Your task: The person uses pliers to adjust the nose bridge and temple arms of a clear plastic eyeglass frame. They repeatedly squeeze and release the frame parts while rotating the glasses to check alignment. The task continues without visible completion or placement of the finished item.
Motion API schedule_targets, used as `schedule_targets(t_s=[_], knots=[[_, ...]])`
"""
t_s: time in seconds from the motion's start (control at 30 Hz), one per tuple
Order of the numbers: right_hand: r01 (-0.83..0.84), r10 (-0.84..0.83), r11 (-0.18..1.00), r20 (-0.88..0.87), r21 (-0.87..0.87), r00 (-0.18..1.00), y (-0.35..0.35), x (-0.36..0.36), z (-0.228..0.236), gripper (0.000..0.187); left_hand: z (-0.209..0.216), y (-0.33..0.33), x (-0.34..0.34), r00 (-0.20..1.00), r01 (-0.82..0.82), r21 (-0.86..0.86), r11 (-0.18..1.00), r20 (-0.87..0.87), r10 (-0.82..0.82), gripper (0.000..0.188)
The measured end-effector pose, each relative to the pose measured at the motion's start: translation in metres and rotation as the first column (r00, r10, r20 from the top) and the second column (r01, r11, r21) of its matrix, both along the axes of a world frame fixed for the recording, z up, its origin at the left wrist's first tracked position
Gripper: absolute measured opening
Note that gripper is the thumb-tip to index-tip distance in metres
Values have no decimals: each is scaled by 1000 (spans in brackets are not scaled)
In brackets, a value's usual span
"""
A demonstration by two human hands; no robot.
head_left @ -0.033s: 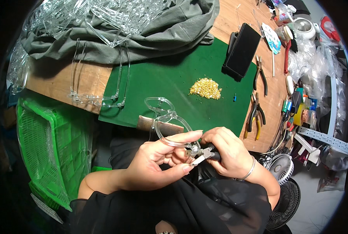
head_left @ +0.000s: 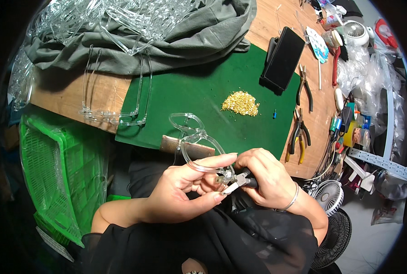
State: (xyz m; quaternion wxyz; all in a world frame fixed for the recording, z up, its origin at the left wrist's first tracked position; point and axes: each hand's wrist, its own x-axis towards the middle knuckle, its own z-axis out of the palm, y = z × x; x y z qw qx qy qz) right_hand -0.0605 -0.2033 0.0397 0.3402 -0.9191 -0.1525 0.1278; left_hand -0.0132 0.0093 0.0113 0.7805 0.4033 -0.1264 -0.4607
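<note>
My left hand (head_left: 190, 185) pinches a clear plastic eyeglass frame (head_left: 192, 137) near its hinge corner, with the rims reaching up over the table's front edge. My right hand (head_left: 268, 180) is wrapped round dark-handled pliers (head_left: 243, 178). The jaws of these pliers meet the frame's hinge corner beside my left fingertips; whether they grip a small part there is too small to tell. Beyond my hands, a pile of small gold-coloured metal pieces (head_left: 241, 103) lies on a green mat (head_left: 190, 86).
A grey cloth (head_left: 212, 32) carries a heap of clear frames (head_left: 139, 20) at the far left; another clear frame (head_left: 142, 91) stands nearer. Two pliers (head_left: 305, 89) and a black phone-like device (head_left: 283, 59) lie at right. A green crate (head_left: 62, 169) is at left, small fans (head_left: 327, 196) at right.
</note>
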Motion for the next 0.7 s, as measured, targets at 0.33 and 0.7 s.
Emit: schedule_targets(t_s=[0.33, 0.7], knots=[[46, -10, 983, 201, -177, 980, 5, -4, -6, 24, 1, -5, 1, 920, -104, 19, 994, 382, 89, 54], [172, -96, 966, 353, -193, 931, 9, -13, -20, 19, -3, -18, -8, 661, -342, 29, 939, 718, 219, 41]])
